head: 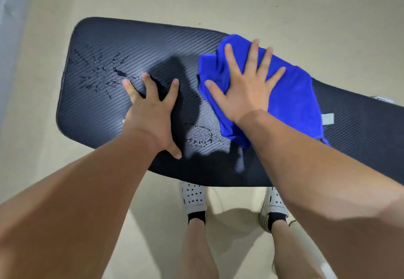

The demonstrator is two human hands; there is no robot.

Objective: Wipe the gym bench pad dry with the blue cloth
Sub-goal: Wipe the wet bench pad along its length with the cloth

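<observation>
we see the bench pad (113, 112) cut off at the right edge, its printed logo too blurred to read. our right hand (244, 90) presses flat, fingers spread wide, on the blue cloth (290, 104) bunched beneath them; our left hand (150, 115) braces on the pad, fingers splayed, near water drops (102, 75).

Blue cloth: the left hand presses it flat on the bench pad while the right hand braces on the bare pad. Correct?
No, the hands are swapped. In the head view the right hand presses the blue cloth flat on the bench pad, while the left hand braces on the bare pad.
</observation>
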